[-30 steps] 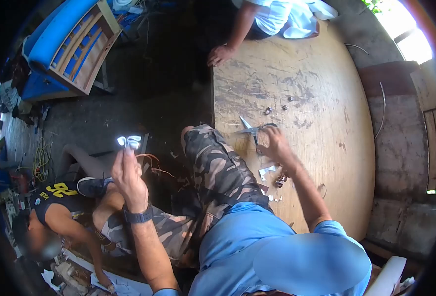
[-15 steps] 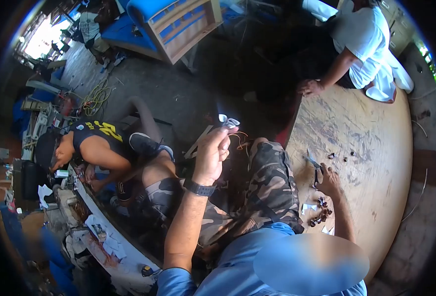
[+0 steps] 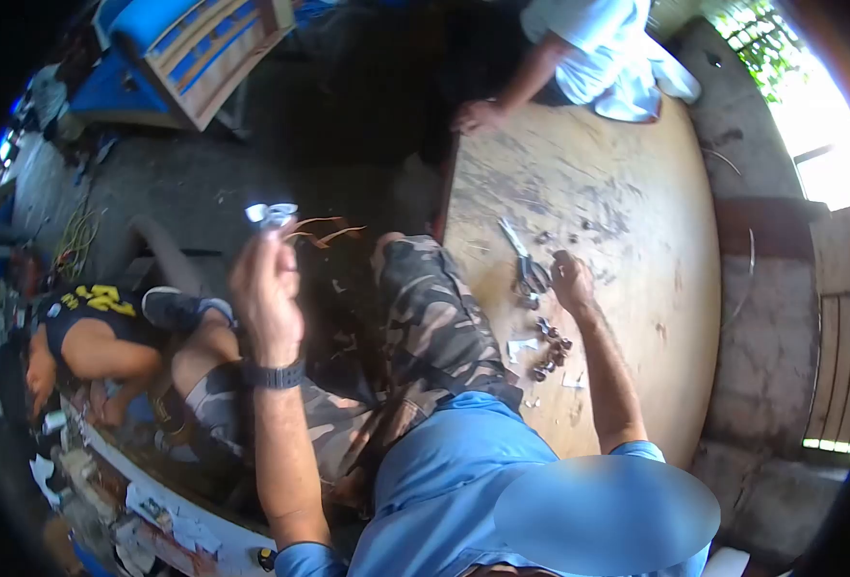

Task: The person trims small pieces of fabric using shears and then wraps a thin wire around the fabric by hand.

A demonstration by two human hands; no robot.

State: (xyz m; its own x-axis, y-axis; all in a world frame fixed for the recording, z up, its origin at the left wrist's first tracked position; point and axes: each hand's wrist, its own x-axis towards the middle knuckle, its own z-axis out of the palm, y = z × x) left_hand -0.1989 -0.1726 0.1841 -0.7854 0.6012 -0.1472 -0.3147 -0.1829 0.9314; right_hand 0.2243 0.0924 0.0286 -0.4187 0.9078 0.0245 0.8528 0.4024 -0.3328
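White folded pc (image 3: 273, 213) is up in the air in the L hand (image 3: 269, 288), pinched btwn thumb & fingertips, w/ its looped top poking out above them. That hand is raised over the dark floor (image 3: 348, 115), well apart from the counter (image 3: 646, 298); dark watch (image 3: 276, 375) on its wrist. R hand (image 3: 572, 279) is at the counter, fingers curled in; can't tell if anything's inside. It's just beside the scissors' handles; can't tell for sure if it touches. Scissors (image 3: 522, 258) lie on the wood, blades pointing away from the person & a bit left.

Nearer the person, a bunch of small dark-brown pcs (image 3: 545, 368) sits on the counter, w/ a white scrap (image 3: 520, 347) next to it. A few more dark bits (image 3: 574, 238) lie past the scissors.

Far end: a co-worker's hand (image 3: 481, 117) is at the counter's corner, white shirt (image 3: 603, 58) behind it. Lower L, another person (image 3: 98, 327) in a dark top w/ yellow no. bends down. Upper L: blue & wood furniture frame (image 3: 208, 67).
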